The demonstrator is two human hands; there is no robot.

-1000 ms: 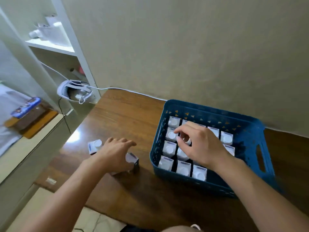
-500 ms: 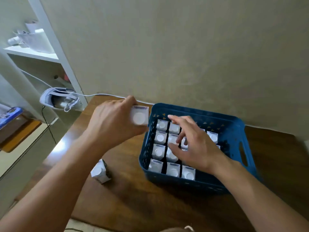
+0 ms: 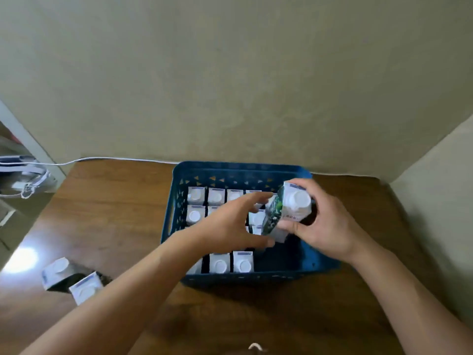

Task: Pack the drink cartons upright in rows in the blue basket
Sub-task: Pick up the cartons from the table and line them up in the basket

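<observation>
Head view, looking down at a brown wooden table (image 3: 115, 213) set against a beige wall (image 3: 230, 73). The blue basket (image 3: 243, 168) sits at the centre of the frame, its far rim close to the wall. Drink cartons with white round caps stand upright inside it in rows: the far row (image 3: 216, 196) runs along the back wall of the basket, and the near row (image 3: 231, 262) stands against the front wall. The middle rows are partly hidden behind the arms. The right portion of the basket floor shows bare blue.

The right hand (image 3: 325, 226), right of centre, grips one carton (image 3: 286, 211) with fingers curled round its far side and thumb on its near side. This carton is held above the right half of the basket, tilted with its cap end up and toward the right; its dark green printed side faces left.

The left hand (image 3: 230, 226) reaches over the middle of the basket with fingers extended and spread toward the held carton. Whether its fingertips touch that carton cannot be determined.

Two further cartons (image 3: 69, 279) lie on the table at the lower left of the frame, well apart from the basket. A white cable (image 3: 102, 159) runs along the table's far edge from the upper left.
</observation>
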